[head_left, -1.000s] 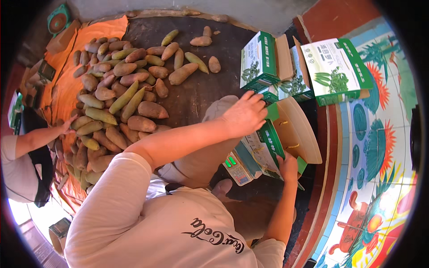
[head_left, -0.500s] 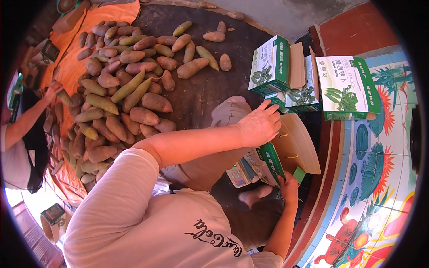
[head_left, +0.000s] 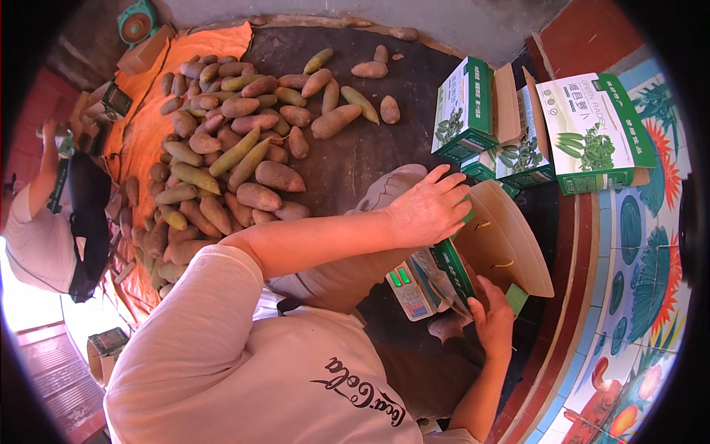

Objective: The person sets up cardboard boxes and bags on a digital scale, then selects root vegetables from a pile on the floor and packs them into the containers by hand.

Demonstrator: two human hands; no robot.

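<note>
Hands first: our left hand (head_left: 433, 209) is spread fairly wide, fingers fanned out, palm pressed flat on the upper edge of the open green-and-brown cardboard box (head_left: 503, 248) we're working on. Our right hand (head_left: 492, 320) is down at the box's lower corner, fingers curled around the edge and gripping it. The box sits tilted on the dark floor mat (head_left: 355, 155) right in front of our knees, its brown flap open toward the right. Tucked just beside the box on the left is a small digital scale (head_left: 409, 288) with green lit panels. Three more green printed boxes (head_left: 532, 126) stand just beyond, near the painted wall. Big pile of sweet potatoes (head_left: 222, 170) covers the mat and orange tarp (head_left: 144, 126) off to the left, well apart from both hands. Another person (head_left: 52, 222) crouches at the far left edge.
</note>
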